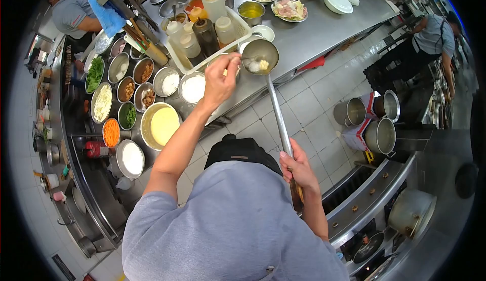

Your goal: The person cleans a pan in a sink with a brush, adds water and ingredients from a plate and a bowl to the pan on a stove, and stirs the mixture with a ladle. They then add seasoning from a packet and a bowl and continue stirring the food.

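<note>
Now our right hand (298,167) curls its fingers round the long steel ladle (259,53), while our left hand (218,81) pinches a small metal spoon (242,58) over its bowl

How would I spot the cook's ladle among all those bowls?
Find the steel counter crowded with bowls and its white basket of squeeze bottles. At the basket's near corner hovers the ladle, holding white bits. Alone among the bowls, it has a long handle running down to the right hand.

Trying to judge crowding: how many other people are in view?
2: a person at top left; a person at top right, bent forward. Others may be hidden.
</note>
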`<state>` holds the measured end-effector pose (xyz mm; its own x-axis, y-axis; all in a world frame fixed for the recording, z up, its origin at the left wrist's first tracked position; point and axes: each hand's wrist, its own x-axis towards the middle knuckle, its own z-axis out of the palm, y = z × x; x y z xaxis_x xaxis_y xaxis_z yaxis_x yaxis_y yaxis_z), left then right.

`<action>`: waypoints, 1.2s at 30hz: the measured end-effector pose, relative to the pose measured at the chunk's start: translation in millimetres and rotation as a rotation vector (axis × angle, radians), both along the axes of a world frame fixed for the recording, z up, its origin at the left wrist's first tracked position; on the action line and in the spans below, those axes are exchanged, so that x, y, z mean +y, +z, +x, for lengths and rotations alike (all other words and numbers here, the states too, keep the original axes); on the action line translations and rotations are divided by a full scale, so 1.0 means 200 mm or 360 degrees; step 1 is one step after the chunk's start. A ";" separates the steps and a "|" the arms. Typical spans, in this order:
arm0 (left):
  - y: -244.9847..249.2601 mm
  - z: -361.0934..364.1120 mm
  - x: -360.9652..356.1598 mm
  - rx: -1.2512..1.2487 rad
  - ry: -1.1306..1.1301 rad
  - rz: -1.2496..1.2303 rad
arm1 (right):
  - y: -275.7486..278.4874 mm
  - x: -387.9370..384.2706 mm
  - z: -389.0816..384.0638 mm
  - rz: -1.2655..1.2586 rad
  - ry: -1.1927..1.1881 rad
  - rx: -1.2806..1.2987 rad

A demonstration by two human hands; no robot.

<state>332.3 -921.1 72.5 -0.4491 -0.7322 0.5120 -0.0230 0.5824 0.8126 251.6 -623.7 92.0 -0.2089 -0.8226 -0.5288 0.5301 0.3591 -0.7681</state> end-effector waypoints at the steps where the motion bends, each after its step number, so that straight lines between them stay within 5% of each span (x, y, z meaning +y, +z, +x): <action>1: -0.01 -0.01 0.01 -0.0071 -0.0040 -0.0134 | -0.01 0.01 0.00 -0.0006 -0.0021 0.0005; 9: -0.07 -0.01 -0.08 0.0089 0.0090 0.0255 | -0.03 0.16 -0.03 0.0045 -0.0334 -0.0023; 23: -0.39 -0.29 -0.25 -0.0154 0.0169 0.0262 | -0.03 0.29 -0.07 0.0026 -0.0487 -0.0015; 36: -0.52 -0.19 -0.40 0.0566 0.0397 0.1324 | 0.03 0.30 -0.12 0.0016 -0.0490 0.0009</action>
